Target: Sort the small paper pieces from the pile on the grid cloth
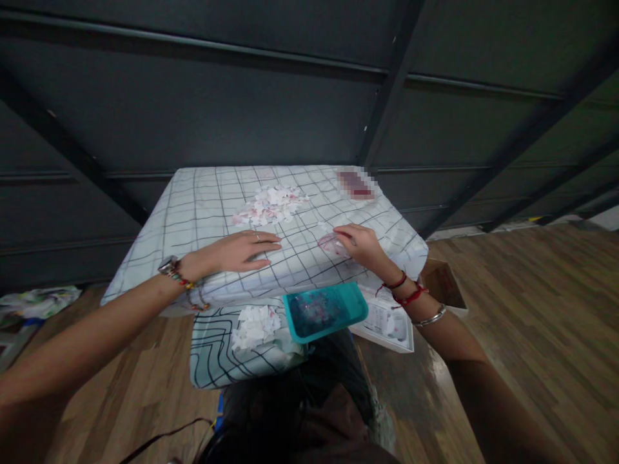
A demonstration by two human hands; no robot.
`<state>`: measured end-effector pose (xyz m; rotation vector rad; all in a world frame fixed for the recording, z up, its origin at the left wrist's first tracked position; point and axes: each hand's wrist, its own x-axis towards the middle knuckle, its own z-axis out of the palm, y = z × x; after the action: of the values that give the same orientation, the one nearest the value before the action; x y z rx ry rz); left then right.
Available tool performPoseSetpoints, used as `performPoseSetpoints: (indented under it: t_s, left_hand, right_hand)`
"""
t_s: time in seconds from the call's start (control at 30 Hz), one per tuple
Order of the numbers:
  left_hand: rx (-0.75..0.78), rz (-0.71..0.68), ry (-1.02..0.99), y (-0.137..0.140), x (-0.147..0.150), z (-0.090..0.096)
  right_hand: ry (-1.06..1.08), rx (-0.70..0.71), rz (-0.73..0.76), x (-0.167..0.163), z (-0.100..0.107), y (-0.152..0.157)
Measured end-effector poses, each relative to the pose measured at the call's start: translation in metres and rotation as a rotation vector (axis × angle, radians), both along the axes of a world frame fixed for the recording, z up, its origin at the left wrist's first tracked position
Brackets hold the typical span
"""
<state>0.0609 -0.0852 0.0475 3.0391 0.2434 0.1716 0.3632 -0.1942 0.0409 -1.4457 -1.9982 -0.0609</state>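
My left hand (pixel 242 251) lies palm down on the checked tablecloth (pixel 203 212), its fingers stretched out and nothing in them. My right hand (pixel 360 243) is closed, with thumb and fingertips pinched at a small see-through pinkish plastic bag (pixel 331 244) on the cloth. What is inside that bag is too blurred to tell. Beyond both hands, a loose pile of small white and pink paper pieces (pixel 273 205) is spread on the table. Below the table's near edge, a teal plastic tub (pixel 356 309) holds small clear and pinkish bits.
White paper scraps (pixel 256 327) lie on checked cloth by my lap, left of the tub. A white box (pixel 387 322) with white items stands to its right, and a brown open box (pixel 443 287) farther right. A pixelated object (pixel 356 184) lies at the far right corner. A dark panelled wall (pixel 251 109) rises behind.
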Motion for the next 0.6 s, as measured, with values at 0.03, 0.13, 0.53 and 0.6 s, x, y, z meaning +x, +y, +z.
performPoseSetpoints:
  t_s: [0.03,0.13,0.53,0.6]
  left_hand:
    - [-0.001,-0.007,-0.007,0.001,0.002,0.0]
    - [-0.014,-0.037,-0.021,-0.002,0.01,0.004]
    - [-0.16,-0.368,-0.038,-0.147,0.042,-0.038]
    - [-0.213,-0.335,0.066,-0.164,0.043,-0.062]
  right_hand:
    - [-0.013,-0.015,-0.013,0.001,-0.004,0.007]
    - [-0.071,-0.01,-0.029,0.001,-0.009,0.017]
    - [-0.141,-0.241,0.539,-0.015,-0.042,-0.115]
    - [-0.142,-0.307,0.509,-0.019,-0.065,-0.133]
